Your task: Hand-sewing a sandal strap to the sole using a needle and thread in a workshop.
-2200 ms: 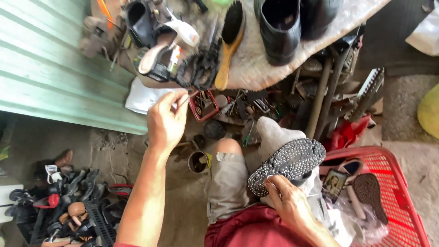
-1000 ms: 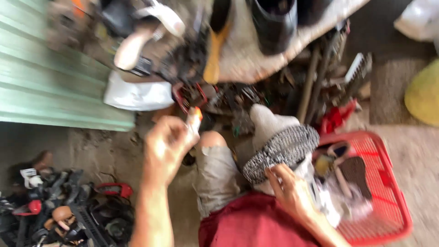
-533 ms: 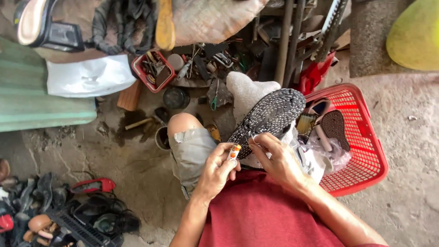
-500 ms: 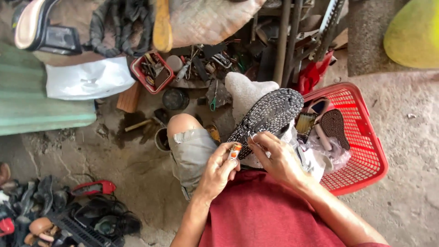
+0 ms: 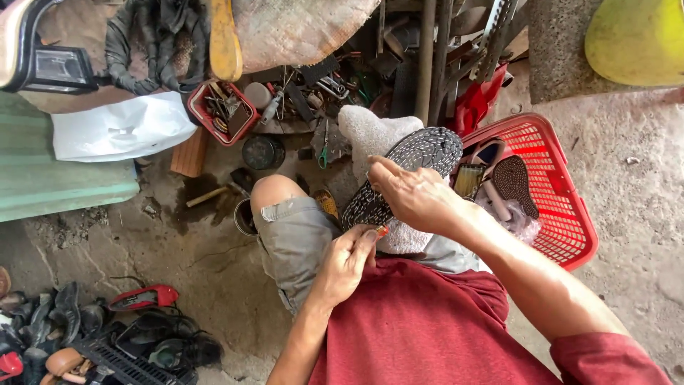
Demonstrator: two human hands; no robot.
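Head view | shoe sole (image 5: 410, 167): dark, dotted tread, on towel (image 5: 374, 132)

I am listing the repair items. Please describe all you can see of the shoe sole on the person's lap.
The shoe sole is dark with a pale dotted tread, tread side up, lying slanted on a white towel over the knee. The right hand presses its edge; the left hand holds a small orange-tipped thing at its near end.

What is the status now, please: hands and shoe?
Left hand pinching small orange item at sole's edge. Right hand gripping shoe, sole up, on lap. Nothing in the way.
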